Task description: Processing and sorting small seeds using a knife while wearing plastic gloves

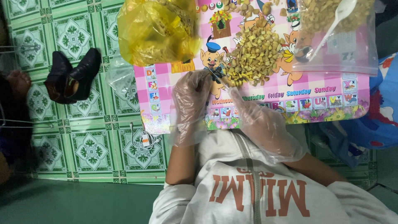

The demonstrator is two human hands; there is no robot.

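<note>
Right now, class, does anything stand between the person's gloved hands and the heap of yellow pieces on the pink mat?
Nothing visible does. The left hand and right hand meet at the near edge of the heap of yellow pieces on the pink mat. The yellow bag lies off to the side.

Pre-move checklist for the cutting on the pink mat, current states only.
1. Gloves on both hands: ok, left hand and right hand wear clear gloves.
2. Tool at the fingertips: cannot tell, blurred.
3. Pile of cut pieces stays on the pink mat: ok.
4. Yellow bag away from the hands: ok.
5. Clear bag with white spoon within reach: ok.
6. Floor beside the mat: not ok, black boots and a cable lie there.
</note>
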